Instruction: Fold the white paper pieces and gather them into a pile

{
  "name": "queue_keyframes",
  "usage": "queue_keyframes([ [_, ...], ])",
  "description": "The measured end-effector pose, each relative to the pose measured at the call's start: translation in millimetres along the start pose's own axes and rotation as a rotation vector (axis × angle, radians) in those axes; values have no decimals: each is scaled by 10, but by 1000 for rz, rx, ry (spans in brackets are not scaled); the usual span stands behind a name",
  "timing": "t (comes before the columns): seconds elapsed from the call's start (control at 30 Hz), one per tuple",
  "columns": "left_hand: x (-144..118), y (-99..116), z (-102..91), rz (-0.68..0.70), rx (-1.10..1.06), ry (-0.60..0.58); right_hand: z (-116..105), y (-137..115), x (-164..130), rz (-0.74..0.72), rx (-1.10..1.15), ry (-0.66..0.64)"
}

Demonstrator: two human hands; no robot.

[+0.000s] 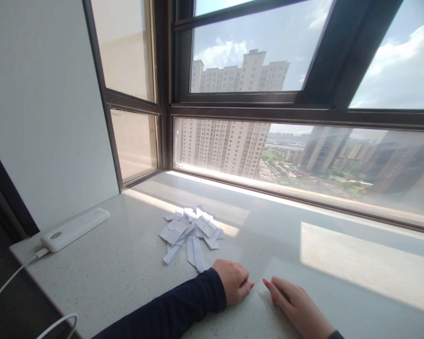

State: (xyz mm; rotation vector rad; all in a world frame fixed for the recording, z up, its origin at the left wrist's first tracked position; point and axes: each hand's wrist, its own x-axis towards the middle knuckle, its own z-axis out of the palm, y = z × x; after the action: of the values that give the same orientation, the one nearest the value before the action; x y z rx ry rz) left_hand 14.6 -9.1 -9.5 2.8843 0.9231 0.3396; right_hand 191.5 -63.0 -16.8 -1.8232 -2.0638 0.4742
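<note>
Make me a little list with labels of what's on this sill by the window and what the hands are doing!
place: pale speckled stone sill under a big window
left hand: curled, fingertips pressing a white sheet of paper
right hand: flat on the same sheet
paper pile: folded white paper pieces, just beyond the left hand
far left: white power bank with a white cable plugged in
outside: tall apartment blocks

— What do you have under your hands?
— Your left hand [234, 281] and right hand [292, 301] rest on the counter [127, 273], fingers [249, 284] curled, pressing a white sheet [268, 282]. Just beyond the left hand lies a pile of folded paper pieces [192, 230]; a white power bank [74, 229] sits well left of that pile.
</note>
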Motion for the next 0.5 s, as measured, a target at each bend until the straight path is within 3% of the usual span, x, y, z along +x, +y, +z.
queue_keyframes([
  [0.17, 44, 56, -43, -66, -11, 54, 9, 8, 14, 0, 2, 6],
  [0.27, 89, -70, -230, -141, -22, 202, 17, 18, 11, -12, 6, 7],
  [0.4, 39, -567, -473, -477, 50, 403, 26, 33, 10, -22, 4, 30],
  [0.5, -80, -989, -463, -818, 70, 368, 30, 30, 16, -30, 17, 58],
])
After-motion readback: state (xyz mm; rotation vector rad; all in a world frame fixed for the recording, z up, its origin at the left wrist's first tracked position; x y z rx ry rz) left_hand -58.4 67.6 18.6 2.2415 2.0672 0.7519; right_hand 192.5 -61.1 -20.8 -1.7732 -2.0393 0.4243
